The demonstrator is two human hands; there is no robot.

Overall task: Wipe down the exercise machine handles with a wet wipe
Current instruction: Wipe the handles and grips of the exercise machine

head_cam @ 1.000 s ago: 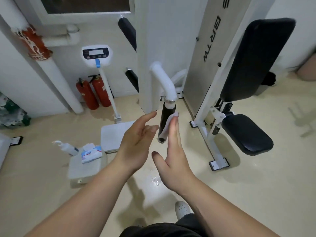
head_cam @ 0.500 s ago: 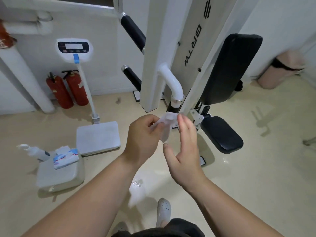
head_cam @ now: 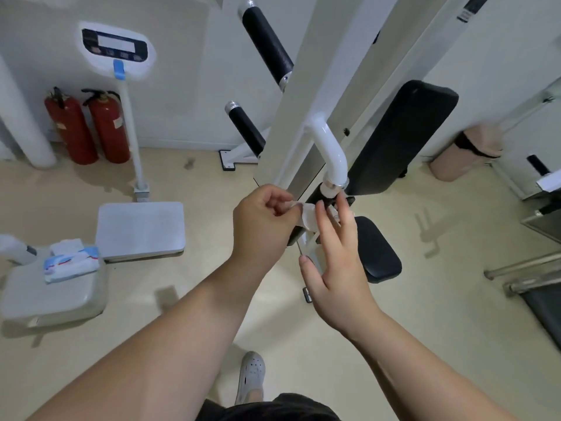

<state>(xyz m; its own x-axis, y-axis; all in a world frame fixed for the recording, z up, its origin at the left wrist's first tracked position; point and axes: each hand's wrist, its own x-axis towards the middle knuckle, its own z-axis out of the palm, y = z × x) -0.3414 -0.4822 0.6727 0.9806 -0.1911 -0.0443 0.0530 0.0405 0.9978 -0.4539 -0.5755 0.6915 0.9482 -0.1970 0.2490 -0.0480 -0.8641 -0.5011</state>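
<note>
The wipe looks limp and damp. The left hand pinches its edge, and the right hand's straight fingers rest on it at the handle.

The wet wipe is showing plain white against the black handle grip, whose bent tube is gleaming glossy white above a silver collar. Two more grips behind are showing the same black with silver end caps. The back pad and seat pad are looking matte black. Two fire extinguishers are standing out red. The weighing scale is showing pale grey, with a dark display panel and a blue clip on its post. The wipes pack is showing white, blue and a red stripe. The floor is showing beige.
</note>
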